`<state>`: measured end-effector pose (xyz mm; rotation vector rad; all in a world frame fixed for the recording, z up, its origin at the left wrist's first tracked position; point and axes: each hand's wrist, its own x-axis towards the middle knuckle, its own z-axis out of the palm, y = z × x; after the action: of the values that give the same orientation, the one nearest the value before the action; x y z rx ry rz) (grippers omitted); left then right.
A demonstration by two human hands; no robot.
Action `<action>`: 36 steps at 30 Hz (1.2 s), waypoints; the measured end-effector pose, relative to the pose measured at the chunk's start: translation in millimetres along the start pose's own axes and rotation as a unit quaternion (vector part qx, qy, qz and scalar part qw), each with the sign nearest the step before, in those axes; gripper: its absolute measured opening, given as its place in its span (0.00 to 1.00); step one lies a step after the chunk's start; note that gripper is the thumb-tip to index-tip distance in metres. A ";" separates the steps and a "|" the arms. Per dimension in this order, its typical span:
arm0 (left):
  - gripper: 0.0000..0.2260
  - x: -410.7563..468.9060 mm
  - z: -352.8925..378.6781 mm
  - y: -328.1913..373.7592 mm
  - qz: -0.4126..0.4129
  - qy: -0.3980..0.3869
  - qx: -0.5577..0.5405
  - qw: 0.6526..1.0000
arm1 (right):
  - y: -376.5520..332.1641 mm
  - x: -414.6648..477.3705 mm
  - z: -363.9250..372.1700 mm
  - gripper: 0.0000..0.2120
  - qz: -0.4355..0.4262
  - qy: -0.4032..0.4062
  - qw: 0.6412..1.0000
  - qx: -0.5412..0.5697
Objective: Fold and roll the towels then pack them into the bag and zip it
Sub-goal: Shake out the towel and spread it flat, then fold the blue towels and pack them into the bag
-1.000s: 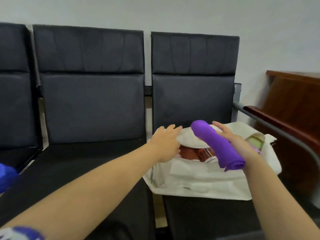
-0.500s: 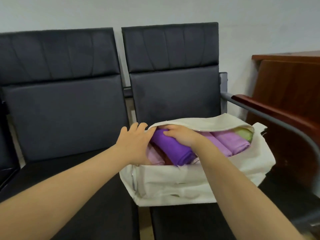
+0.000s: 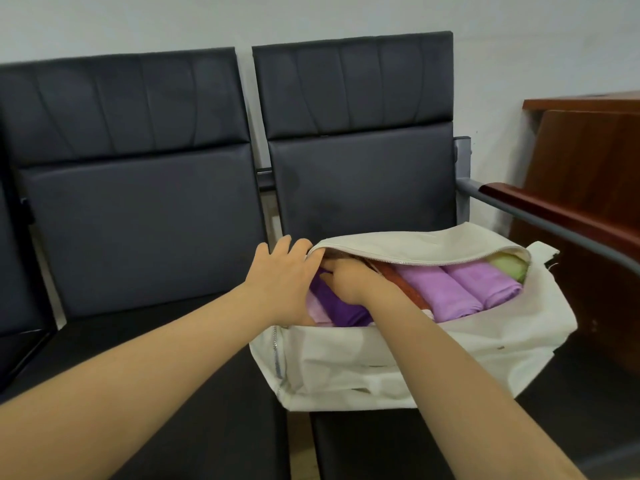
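cream canvas bag (image 3: 381, 368): on the seat of the right black chair (image 3: 360, 174), mouth open toward the camera, top flap (image 3: 415, 242) raised, zip (image 3: 277, 355) undone down the left end.

dark purple towel roll (image 3: 341, 310): inside the bag near its left end, lying front to back, touching a pale pink roll (image 3: 317, 310) on its left.

other rolls in the bag, left to right: reddish-brown roll (image 3: 403, 287), mostly covered by the right wrist; two lilac rolls (image 3: 440, 294) side by side and touching; pale green roll (image 3: 509, 266) at the far right end, half under the flap.

left hand (image 3: 285, 284): at the bag's left corner, fingers extended and slightly spread, tips against the edge of the flap; thumb hidden, nothing grasped.

right hand (image 3: 353, 282): inside the mouth of the bag, on top of the dark purple towel roll, fingers bent over it and seemingly gripping it; fingertips hidden under the flap, so hold not fully confirmed.

surroundings: second black chair (image 3: 138, 202) to the left, seat bare; grey metal armrest (image 3: 540, 220) just right of the bag; brown wooden desk (image 3: 588, 161) beyond it; pale wall (image 3: 311, 19) behind.
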<state>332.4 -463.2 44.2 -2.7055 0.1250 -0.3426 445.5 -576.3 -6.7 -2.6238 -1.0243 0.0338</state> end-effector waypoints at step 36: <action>0.17 -229.9 27.4 -184.0 -0.242 -0.007 -0.157 0.957 | -340.2 -7.2 39.4 0.10 -0.145 -0.117 0.983 0.005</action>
<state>124.2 -253.2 44.4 -3.0294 -0.5423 -0.4783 211.6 -334.9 59.3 -2.4770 -1.4715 0.2850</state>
